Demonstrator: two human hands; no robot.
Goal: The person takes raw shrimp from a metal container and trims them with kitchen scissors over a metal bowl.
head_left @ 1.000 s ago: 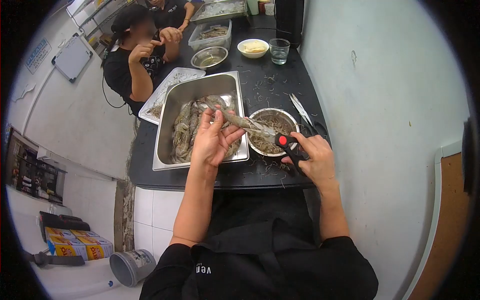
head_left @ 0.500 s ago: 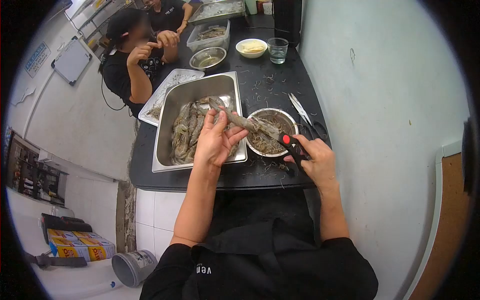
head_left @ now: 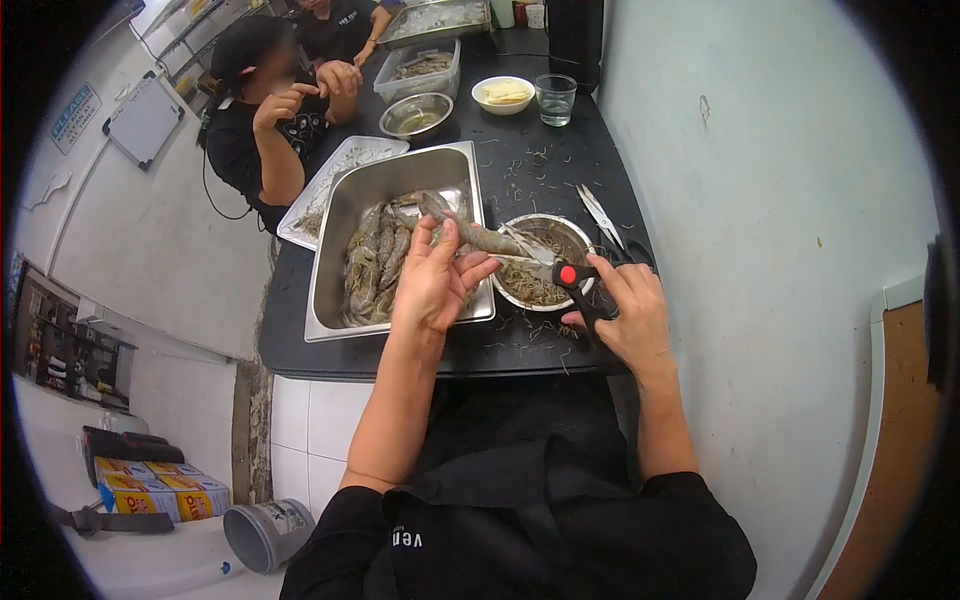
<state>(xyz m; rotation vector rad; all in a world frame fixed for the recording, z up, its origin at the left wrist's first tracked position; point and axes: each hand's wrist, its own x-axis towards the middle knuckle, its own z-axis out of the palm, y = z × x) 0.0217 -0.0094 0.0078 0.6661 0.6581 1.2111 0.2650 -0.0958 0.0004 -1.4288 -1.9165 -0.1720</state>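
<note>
Between the thumb and fingers of my left hand [head_left: 437,277] is a grey shrimp [head_left: 485,238], its head end pointing right. My right hand [head_left: 633,315] grips black-handled scissors [head_left: 568,274] with a red pivot cap. Their blades are spread apart at the shrimp's right end, over a round metal bowl [head_left: 540,303] of thin trimmings. Under my left hand stands a deep steel pan [head_left: 330,250] holding several whole shrimp [head_left: 378,250]. The fingers of my right hand sit in the scissor loops.
A second pair of scissors [head_left: 600,213] lies right of the bowl, near the wall. Farther back are a glass of water [head_left: 556,100], a white bowl [head_left: 503,96], a metal bowl [head_left: 416,116] and a plastic tub [head_left: 419,70]. A person [head_left: 262,120] sits beyond a white tray [head_left: 325,190].
The scissor blades have gone from nearly closed on the shrimp's end to spread wide. My right fingers have loosened apart; my left hand still holds the shrimp in about the same place.
</note>
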